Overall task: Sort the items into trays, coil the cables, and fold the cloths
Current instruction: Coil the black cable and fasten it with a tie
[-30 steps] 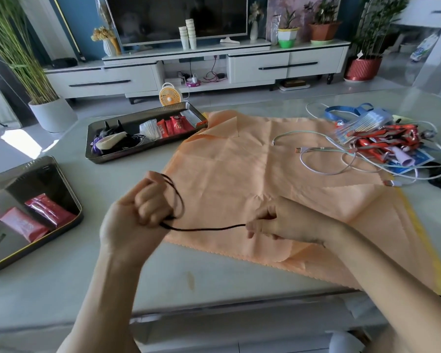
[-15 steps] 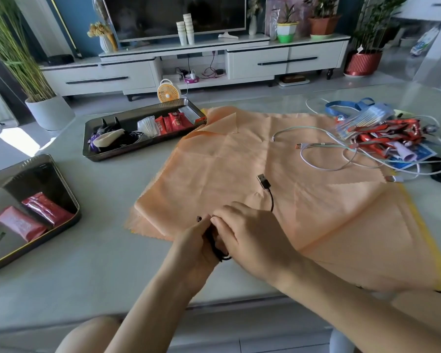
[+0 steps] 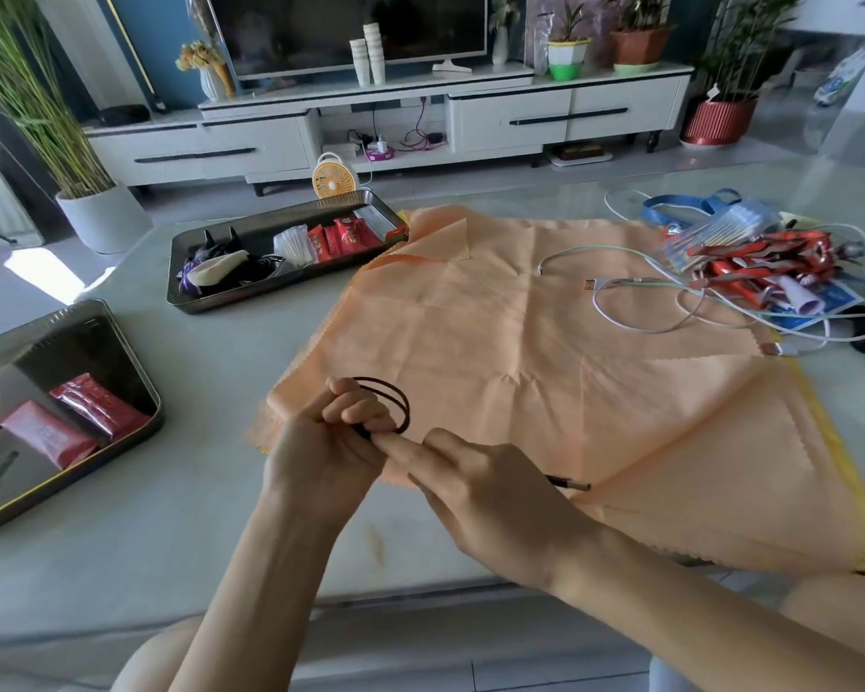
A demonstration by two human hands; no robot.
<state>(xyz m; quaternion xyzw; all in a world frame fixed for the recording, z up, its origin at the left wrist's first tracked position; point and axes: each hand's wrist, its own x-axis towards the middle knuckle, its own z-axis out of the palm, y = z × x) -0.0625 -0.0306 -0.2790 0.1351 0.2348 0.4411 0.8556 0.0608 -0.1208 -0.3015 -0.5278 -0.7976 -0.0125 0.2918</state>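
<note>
My left hand (image 3: 335, 442) grips a black cable (image 3: 395, 402) wound into small loops above its fingers. My right hand (image 3: 475, 486) pinches the same cable just beside the left fingers; the cable's USB plug (image 3: 573, 484) sticks out to the right from under that hand. Both hands hover over the near-left corner of an orange cloth (image 3: 545, 352) spread flat on the table. White cables (image 3: 645, 302) lie loose on the cloth's far right side.
A metal tray (image 3: 186, 297) at the back left holds dark items and red packets. A second metal tray (image 3: 136, 367) at the left edge holds red packets. A pile of red wrappers, a blue lanyard and plastic bags (image 3: 750, 262) sits at the far right.
The hands have risen a little from the table's near edge. More black loops now show above my left fingers, and the plug has moved from the cloth's middle to beside my right hand.
</note>
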